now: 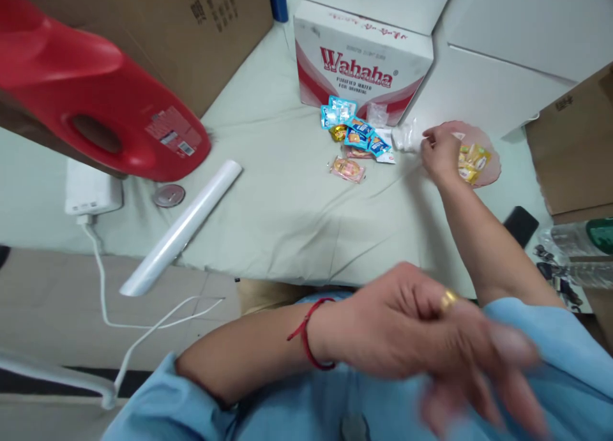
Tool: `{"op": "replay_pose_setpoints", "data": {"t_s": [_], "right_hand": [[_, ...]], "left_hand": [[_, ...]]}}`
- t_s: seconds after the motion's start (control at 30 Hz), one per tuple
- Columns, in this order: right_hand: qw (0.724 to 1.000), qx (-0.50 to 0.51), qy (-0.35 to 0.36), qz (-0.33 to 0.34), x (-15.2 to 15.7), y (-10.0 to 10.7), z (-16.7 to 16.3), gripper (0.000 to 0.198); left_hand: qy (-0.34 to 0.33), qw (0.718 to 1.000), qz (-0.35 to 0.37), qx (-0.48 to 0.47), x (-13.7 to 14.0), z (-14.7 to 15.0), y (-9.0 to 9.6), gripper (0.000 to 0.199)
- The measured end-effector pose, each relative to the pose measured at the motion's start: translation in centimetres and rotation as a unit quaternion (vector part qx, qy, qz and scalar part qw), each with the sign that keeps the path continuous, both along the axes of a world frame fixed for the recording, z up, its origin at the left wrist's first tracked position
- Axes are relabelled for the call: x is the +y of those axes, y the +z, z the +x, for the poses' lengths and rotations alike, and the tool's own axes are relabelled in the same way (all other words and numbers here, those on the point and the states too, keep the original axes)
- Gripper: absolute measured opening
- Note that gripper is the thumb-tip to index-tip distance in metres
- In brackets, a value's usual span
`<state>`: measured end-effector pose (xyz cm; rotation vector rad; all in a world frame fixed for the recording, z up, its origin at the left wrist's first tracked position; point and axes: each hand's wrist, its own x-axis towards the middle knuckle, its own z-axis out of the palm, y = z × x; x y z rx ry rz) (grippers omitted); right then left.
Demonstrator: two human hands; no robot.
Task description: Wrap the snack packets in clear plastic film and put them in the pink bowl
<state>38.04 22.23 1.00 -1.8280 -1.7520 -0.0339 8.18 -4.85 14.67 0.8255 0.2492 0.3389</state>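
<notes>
My left hand (397,329), with a gold ring and a red string bracelet, hangs low in front of my blue shirt. Its fingers are loosely spread and blurred, with nothing visible in them. My right hand (443,152) is over the left rim of a pink translucent plate (488,140), fingers curled together; what they hold, if anything, is hidden. Yellow-wrapped snacks (472,163) lie on the plate. Crumpled clear plastic (406,136) is just left of my right fingertips. Farther left are blue snack packets (361,134), light-blue sachets (339,112), a gold-wrapped piece (338,133) and a pink-wrapped biscuit (347,169).
A Wahaha carton (359,64) stands behind the packets. On the left are a red jug (119,103), a white power bank (93,189) with its cable, a round lid (169,195) and a white roll (182,227). A phone (521,226) and clear bottles (575,240) lie right.
</notes>
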Motion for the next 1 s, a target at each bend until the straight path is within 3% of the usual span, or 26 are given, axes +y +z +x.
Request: {"op": "replay_pose_setpoints", "data": {"t_s": [0.03,0.1,0.2,0.4,0.53,0.63,0.73,0.83,0.93,1.0], "right_hand": [[1.0,0.001,0.006,-0.018,0.7,0.1,-0.4,0.033],[0.999,0.001,0.017,-0.046,2.1,0.2,-1.4,0.031],[0.997,0.004,0.025,-0.066,3.9,0.3,-3.1,0.031],[0.994,0.025,-0.046,-0.093,8.3,-0.7,-7.6,0.02],[0.99,0.061,-0.077,-0.104,12.1,-2.0,-10.0,0.016],[0.985,0.122,-0.088,-0.084,12.8,-1.9,-10.9,0.012],[0.978,0.204,-0.043,-0.028,8.7,-0.6,-11.3,0.006],[0.94,0.335,0.068,-0.012,0.3,0.4,-11.5,0.014],[0.854,0.485,0.145,-0.121,-8.0,-0.2,-11.6,0.023],[0.819,0.524,0.151,-0.179,-11.4,-1.4,-11.9,0.026]], "left_hand": [[0.006,1.0,0.005,0.007,0.7,0.0,0.0,0.067],[0.079,0.996,0.011,0.046,1.9,0.0,-0.9,0.072],[0.203,0.976,-0.023,0.075,3.9,0.4,-4.2,0.08],[0.251,0.964,-0.042,0.076,9.1,-1.0,-10.8,0.08],[0.326,0.944,-0.015,0.052,12.3,-2.5,-13.3,0.067],[0.345,0.938,-0.021,0.013,14.3,-2.9,-14.4,0.064],[0.38,0.925,-0.012,0.021,15.8,-3.1,-15.3,0.054],[0.437,0.898,-0.009,0.044,16.7,-3.4,-15.7,0.051],[0.458,0.885,-0.007,0.082,17.1,-3.9,-16.0,0.06],[0.445,0.888,0.014,0.118,17.1,-4.2,-16.3,0.066]]}}
